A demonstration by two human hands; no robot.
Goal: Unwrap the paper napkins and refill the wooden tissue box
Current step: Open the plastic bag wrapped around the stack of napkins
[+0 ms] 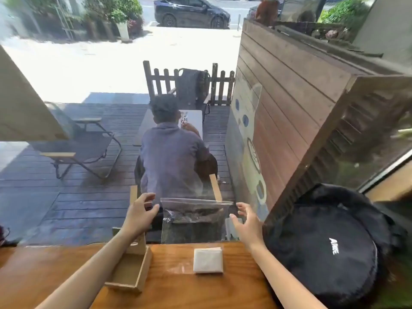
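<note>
Glossy wooden table (178, 293); clear plastic bag (194, 219).

A black round bag (330, 246) with white lettering lies on the wooden counter (55, 264) at its right end. Behind the window, a person in a grey shirt (171, 157) sits at a white table (194, 121). A folding chair (82, 148) stands on the dark deck (66, 197). A dark car (191, 12) is parked on the street.
</note>
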